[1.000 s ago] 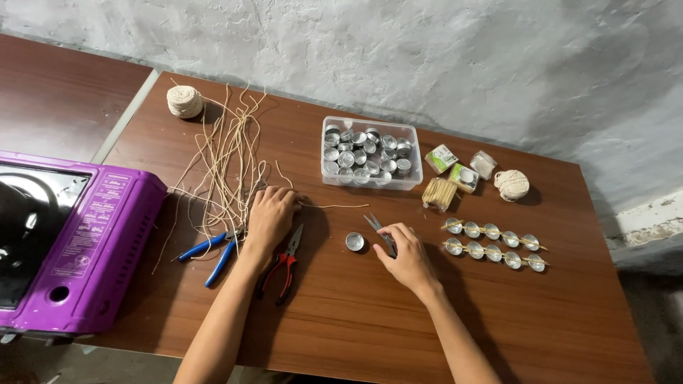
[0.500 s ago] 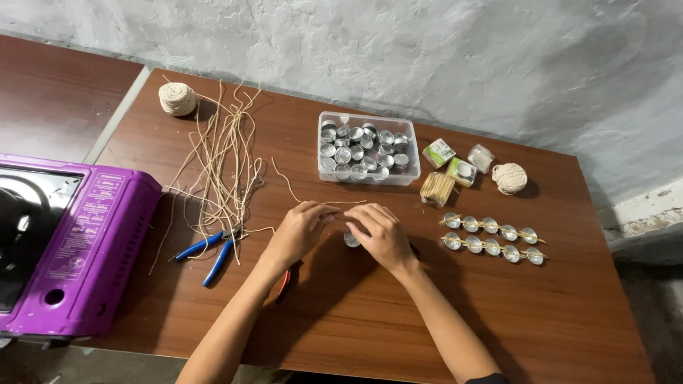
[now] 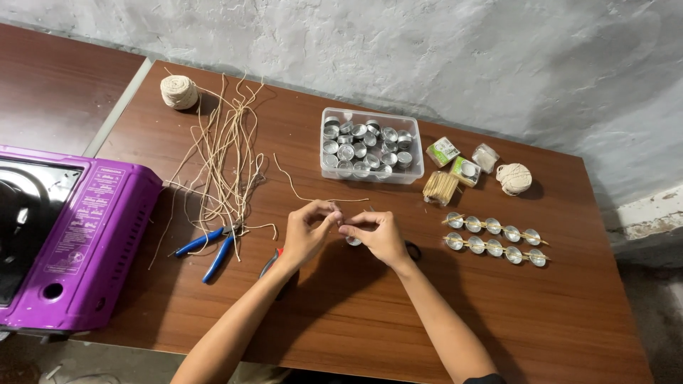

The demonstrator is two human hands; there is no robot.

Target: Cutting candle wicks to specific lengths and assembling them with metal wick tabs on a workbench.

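- A purple portable stove (image 3: pixel 71 242) is seen at the far left, overhanging the left edge of the brown wooden bench (image 3: pixel 370 313).
- A ball of cream twine (image 3: pixel 178 91) is set at the far left corner of the bench, and a loose bundle of cut cord lengths (image 3: pixel 224 160) is spread from it toward the near side.
- Blue-handled pliers (image 3: pixel 210 247) are laid at the near end of that bundle, touching its strands.
- Red-handled pliers (image 3: pixel 271 262) are partly hidden under the left forearm.
- The left hand (image 3: pixel 307 231) is raised just above the bench, thumb and forefinger pressed together on the near end of a single cord (image 3: pixel 313 197), which trails away across the bench toward the far left.
- The right hand (image 3: pixel 378 233) is held just beside the left, fingertips almost meeting it; its fingers are pinched too, but whether the cord is between them cannot be told.
- A small metal cup (image 3: pixel 353 241) is seen on the bench directly beneath the two hands, mostly covered by them.
- A clear plastic tub (image 3: pixel 371 146) filled with the same metal cups is placed beyond the hands.
- A bunch of wooden sticks (image 3: pixel 440 188) and three small packets (image 3: pixel 462 163) lie right of the tub.
- Two rows of metal cups (image 3: pixel 494 239) threaded along sticks are laid right of the right hand.
- A second twine ball (image 3: pixel 514 178) rests beyond those rows.
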